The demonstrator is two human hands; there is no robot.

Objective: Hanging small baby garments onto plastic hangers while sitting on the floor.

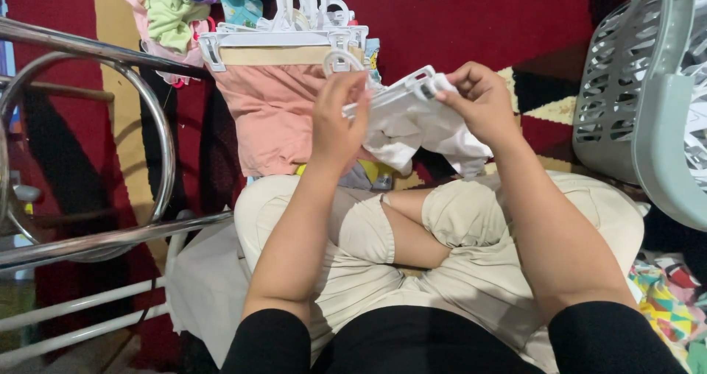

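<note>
I sit cross-legged and hold a white plastic clip hanger [398,87] in front of me. My left hand [337,120] grips its left end by the hook. My right hand [482,101] pinches the clip at its right end. A small white garment [412,135] hangs from the hanger between my hands and droops toward my knees.
A pink garment on a white hanger [272,101] lies on the red patterned carpet [471,20] ahead, with more hangers and coloured clothes [177,9] behind it. A grey laundry basket [641,87] stands at the right. A chrome metal rack [96,146] is at the left.
</note>
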